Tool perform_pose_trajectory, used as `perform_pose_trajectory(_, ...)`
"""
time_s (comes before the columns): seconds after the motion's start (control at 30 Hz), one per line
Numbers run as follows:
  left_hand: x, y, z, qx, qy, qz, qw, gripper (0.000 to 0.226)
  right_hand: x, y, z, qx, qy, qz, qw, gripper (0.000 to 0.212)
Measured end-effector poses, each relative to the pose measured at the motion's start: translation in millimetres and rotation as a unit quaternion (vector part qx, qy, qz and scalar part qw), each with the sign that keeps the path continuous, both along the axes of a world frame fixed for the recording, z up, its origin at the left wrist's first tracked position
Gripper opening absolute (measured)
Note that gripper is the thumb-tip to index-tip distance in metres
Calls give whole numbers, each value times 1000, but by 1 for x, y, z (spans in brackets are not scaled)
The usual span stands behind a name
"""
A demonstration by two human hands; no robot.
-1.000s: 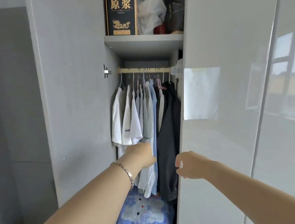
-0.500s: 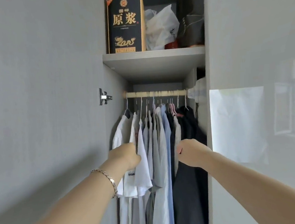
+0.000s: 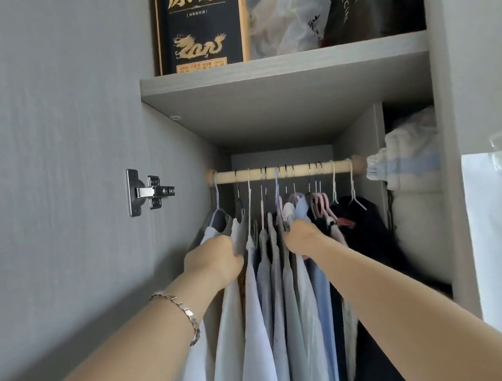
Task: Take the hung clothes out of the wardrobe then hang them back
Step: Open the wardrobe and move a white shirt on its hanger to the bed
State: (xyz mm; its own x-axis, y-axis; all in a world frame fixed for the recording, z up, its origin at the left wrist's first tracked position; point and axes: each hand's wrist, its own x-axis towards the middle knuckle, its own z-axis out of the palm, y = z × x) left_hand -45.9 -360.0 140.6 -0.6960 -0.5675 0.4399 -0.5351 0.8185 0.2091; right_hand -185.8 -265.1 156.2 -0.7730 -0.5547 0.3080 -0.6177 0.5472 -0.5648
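Risen toward the rod (image 3: 299,170) at 12 o'clock, left hand (image 3: 216,260) grips a white shirt (image 3: 228,323), right hand (image 3: 304,239) at its 3 o'clock grips pale shirts (image 3: 304,307).

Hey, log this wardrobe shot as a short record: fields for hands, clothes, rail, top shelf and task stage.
left hand: grips pale shirts near their shoulders, bracelet on wrist
right hand: grips pale shirts near the collars
rail: wooden, hangers hooked on it
dark garments: hanging at right, untouched
shelf: black box, plastic bag
task stage: nothing taken out yet
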Motion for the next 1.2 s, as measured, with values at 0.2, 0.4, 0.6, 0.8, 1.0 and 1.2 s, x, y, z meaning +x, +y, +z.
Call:
perform_pose_trajectory(0.2,-20,-4,-6,11,4,11,1000,18,-24,-20,0,-41,-59,38,997,38)
perform_pose_trajectory(0.4,-28,-1,-5,36,43,31,998,17,-35,-20,20,-129,-59,17,990,46)
perform_pose_trajectory(0.6,-21,15,11,16,88,6,996,14,-9,6,22,-118,-39,17,992,44)
perform_pose_trajectory(0.8,-3,51,4,29,83,-71,994,15,39,67,-4,-126,-23,-44,991,30)
perform_pose_trajectory(1.0,31,101,-35,21,34,-163,986,15,112,154,-57,-84,24,-130,988,49)
perform_pose_trajectory(1.2,67,179,-95,16,-32,-255,966,13,199,264,-115,-48,35,-258,964,52)
